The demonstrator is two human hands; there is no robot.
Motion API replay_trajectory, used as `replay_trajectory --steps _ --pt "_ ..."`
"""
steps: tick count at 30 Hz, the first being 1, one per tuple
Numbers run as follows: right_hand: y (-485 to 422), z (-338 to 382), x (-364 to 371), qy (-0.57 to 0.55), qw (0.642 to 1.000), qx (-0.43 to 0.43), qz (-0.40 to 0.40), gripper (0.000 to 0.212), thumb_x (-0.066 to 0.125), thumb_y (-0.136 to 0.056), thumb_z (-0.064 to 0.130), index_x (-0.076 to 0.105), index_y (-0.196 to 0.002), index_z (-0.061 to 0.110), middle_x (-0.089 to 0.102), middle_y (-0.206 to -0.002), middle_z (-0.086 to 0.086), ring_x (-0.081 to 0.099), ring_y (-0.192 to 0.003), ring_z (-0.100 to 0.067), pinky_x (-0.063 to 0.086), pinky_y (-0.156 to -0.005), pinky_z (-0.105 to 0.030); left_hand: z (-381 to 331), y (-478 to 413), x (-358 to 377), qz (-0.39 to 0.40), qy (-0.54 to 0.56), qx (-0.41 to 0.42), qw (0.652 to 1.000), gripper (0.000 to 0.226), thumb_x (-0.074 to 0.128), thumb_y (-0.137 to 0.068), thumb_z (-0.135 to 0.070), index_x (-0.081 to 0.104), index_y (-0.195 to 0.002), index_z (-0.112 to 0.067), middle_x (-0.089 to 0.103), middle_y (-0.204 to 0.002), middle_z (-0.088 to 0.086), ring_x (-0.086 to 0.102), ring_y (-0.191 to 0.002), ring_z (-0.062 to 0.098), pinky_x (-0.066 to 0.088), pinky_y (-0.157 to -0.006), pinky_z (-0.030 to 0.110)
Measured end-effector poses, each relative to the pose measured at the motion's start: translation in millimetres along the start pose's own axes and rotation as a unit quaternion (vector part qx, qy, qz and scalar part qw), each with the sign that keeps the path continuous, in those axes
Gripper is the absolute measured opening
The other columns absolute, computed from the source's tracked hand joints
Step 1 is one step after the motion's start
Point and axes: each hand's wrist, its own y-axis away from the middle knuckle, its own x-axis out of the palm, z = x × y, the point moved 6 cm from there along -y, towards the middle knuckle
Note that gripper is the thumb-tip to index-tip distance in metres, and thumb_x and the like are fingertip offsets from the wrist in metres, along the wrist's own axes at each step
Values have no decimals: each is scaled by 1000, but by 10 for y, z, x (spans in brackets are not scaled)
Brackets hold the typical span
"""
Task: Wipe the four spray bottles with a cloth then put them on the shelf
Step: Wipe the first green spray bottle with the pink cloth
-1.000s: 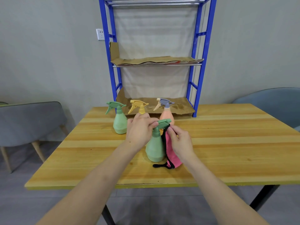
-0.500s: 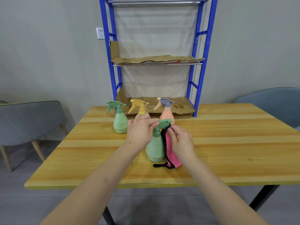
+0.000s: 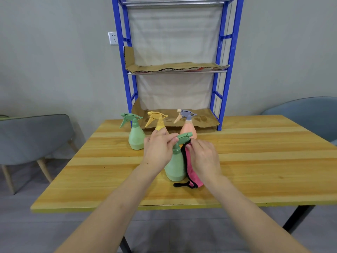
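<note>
Head view. The left hand (image 3: 158, 152) has its fingers curled round the trigger head of the near green spray bottle (image 3: 174, 169), thumb and forefinger pinching at the nozzle. The bottle stands upright on the wooden table (image 3: 255, 161), directly between the two hands.

The right hand (image 3: 205, 158) pinches a pink cloth (image 3: 193, 173) with black trim against the bottle's neck. The cloth hangs below that hand, and its lower end lies on the table.

Beyond the left hand stand a second green bottle (image 3: 135, 138) and a yellow bottle (image 3: 158, 123), the latter partly hidden by its fingers. A peach bottle (image 3: 188, 127) stands beyond the right hand. Behind these is the blue shelf (image 3: 227, 70), lined with cardboard (image 3: 204, 119).
</note>
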Motion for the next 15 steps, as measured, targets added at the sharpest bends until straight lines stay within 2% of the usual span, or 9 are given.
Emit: replay_trajectory --steps 3,8,15 --pt "15 -63 21 32 999 -20 8 30 48 -106 25 70 -103 5 70 -86 -5 65 -78 -25 52 -71 -39 -13 -27 5 3 -13 -1 1000 27 50 -107 -38 73 -120 -38 49 -88 -8 43 -97 15 35 -91 39" --pt "-13 -105 92 67 996 -25 50 19 54 -102 21 67 -101 8 66 -83 -3 63 -73 -25 49 -70 -38 -10 -43 -5 2 -25 11 1000 27 50 -107 -38 74 -118 -37 47 -86 -8 43 -95 17 35 -88 39" --pt "22 -107 60 57 996 -10 72 15 55 -100 18 67 -101 9 67 -84 -3 63 -72 -26 50 -67 -39 -15 -55 -11 11 -50 20 998 28 47 -108 -40 73 -115 -40 45 -83 -10 42 -95 17 37 -88 41"
